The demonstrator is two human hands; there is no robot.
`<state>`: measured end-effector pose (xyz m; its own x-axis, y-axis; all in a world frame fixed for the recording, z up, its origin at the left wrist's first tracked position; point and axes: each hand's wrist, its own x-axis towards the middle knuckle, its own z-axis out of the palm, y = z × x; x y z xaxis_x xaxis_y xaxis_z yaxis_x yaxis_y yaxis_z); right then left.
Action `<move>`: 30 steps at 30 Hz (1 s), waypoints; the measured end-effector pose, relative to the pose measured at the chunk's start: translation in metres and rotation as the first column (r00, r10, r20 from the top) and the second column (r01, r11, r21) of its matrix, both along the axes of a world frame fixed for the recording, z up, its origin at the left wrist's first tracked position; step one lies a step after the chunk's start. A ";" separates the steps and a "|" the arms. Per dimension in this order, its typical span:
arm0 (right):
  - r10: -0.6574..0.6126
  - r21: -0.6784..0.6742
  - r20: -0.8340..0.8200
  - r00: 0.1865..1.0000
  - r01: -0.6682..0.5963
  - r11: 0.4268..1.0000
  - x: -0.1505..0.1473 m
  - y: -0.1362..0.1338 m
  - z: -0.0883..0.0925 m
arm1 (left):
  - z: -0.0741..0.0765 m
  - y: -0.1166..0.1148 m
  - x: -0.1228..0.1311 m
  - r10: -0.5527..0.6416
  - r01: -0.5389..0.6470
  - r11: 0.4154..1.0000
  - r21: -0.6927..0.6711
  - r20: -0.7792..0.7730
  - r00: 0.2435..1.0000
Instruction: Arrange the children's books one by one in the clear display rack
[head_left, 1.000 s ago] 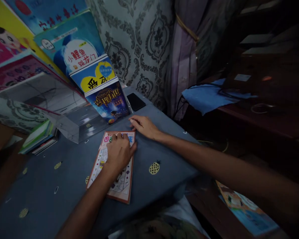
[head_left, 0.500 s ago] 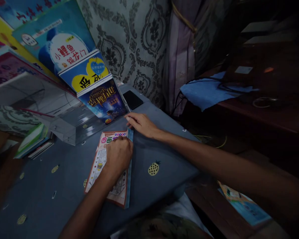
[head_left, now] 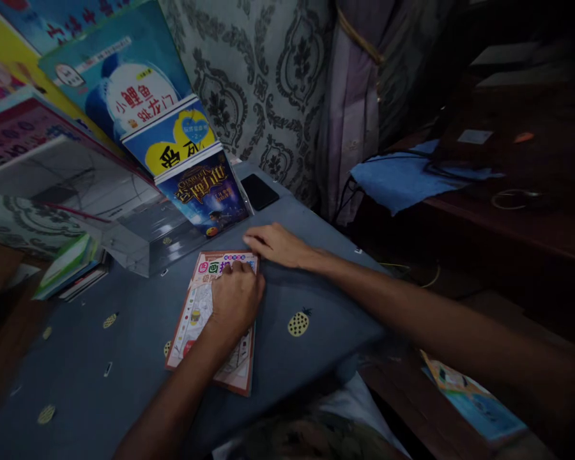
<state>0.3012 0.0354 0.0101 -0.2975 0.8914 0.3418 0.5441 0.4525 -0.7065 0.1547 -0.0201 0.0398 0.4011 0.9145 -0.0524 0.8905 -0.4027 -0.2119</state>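
Observation:
A thin book with a brown-bordered, drawn cover and coloured Chinese characters lies flat near the table's front edge. My left hand rests on its upper right part, fingers curled and closed, reaching the right edge; the fingertips are hidden. Just beyond the book's top right corner is my right hand, with slightly bent fingers and a gap between thumb and forefinger. It holds nothing visible; whether it touches the corner cannot be made out. Behind the hands, a dark blue book leans upright in a clear stand.
Other picture books, including a teal one, fill the stand. A black phone lies behind my right hand. Several books are stacked at the left. A patterned curtain hangs behind the grey table. Blue cloth lies at right.
The blue strip that showed along the book's right side is now mostly out of sight. Both hands have shifted slightly right in the view, and my right hand's fingers have moved a little lower.

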 end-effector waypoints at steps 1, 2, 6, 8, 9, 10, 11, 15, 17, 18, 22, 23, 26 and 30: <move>0.017 -0.014 0.067 0.998 -0.016 1.000 0.000 0.000 0.001 | 0.001 0.000 -0.004 -0.022 0.022 1.000 -0.012 0.007 1.000; 0.025 -0.029 0.112 0.993 -0.022 0.999 0.001 0.000 0.001 | 0.002 0.001 -0.012 -0.059 0.060 0.998 -0.030 0.022 0.998; -0.007 -0.066 0.167 0.986 0.018 0.998 0.001 -0.002 0.006 | 0.005 -0.002 -0.069 -0.361 0.392 0.905 -0.168 0.187 0.914; -0.016 -0.058 0.186 0.982 0.028 0.998 0.001 -0.003 0.008 | 0.002 -0.009 -0.104 -0.453 0.525 0.804 -0.279 0.284 0.845; -0.010 -0.052 0.192 0.981 0.021 0.998 0.000 -0.004 0.008 | -0.001 -0.014 -0.118 -0.446 0.528 0.795 -0.300 0.300 0.843; 0.003 -0.047 0.192 0.981 0.007 0.999 -0.001 -0.005 0.008 | -0.005 -0.019 -0.130 -0.430 0.512 0.806 -0.298 0.302 0.851; 0.019 -0.044 0.189 0.982 -0.011 0.999 -0.001 -0.005 0.006 | -0.009 -0.025 -0.139 -0.421 0.500 0.817 -0.287 0.295 0.858; 0.093 0.020 0.165 0.982 -0.097 0.995 -0.005 -0.002 -0.006 | -0.023 -0.042 -0.148 -0.429 0.489 0.849 -0.202 0.276 0.860; 0.118 0.061 0.155 0.981 -0.129 0.990 -0.006 0.003 -0.014 | -0.025 -0.043 -0.143 -0.449 0.500 0.851 -0.160 0.273 0.851; 0.122 0.072 0.155 0.980 -0.134 0.988 -0.007 0.006 -0.018 | -0.026 -0.042 -0.140 -0.459 0.506 0.850 -0.143 0.269 0.847; 0.102 0.073 0.217 0.971 -0.120 0.990 -0.012 0.018 -0.026 | -0.028 -0.032 -0.132 -0.469 0.502 0.860 -0.092 0.249 0.848; 0.098 0.072 0.235 0.967 -0.118 0.990 -0.013 0.021 -0.026 | -0.029 -0.030 -0.131 -0.469 0.501 0.862 -0.083 0.248 0.848; 0.088 0.083 0.259 0.962 -0.113 0.990 -0.014 0.027 -0.026 | -0.030 -0.025 -0.128 -0.469 0.499 0.863 -0.073 0.250 0.847; 0.098 0.105 0.250 0.963 -0.127 0.986 -0.012 0.020 -0.024 | -0.032 -0.025 -0.126 -0.462 0.495 0.867 -0.065 0.270 0.845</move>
<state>0.2894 0.0556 -0.0140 -0.4805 0.8050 0.3479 0.6335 0.5929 -0.4971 0.0286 -0.0451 0.0080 0.8021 0.5972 -0.0010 0.5961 -0.8004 0.0632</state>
